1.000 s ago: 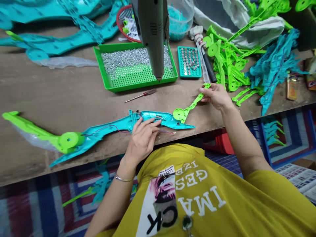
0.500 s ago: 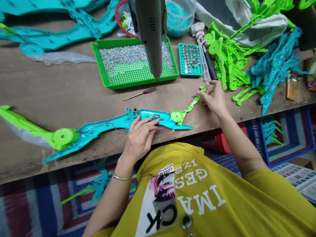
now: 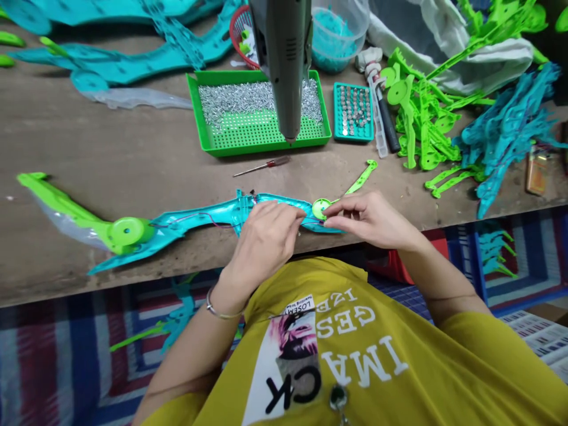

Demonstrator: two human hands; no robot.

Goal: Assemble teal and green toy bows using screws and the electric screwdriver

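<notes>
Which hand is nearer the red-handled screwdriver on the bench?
Left. The left hand sits on the teal plastic part, just below the red-handled screwdriver. The right hand is farther right of it, at the green plastic disc.

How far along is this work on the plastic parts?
Done: the turquoise plastic piece already carries thin wires and a green end. In hand: the left hand and right hand are at a green arm piece lying on it. Left: heaps of loose green parts and turquoise parts still lie nearby.
</notes>
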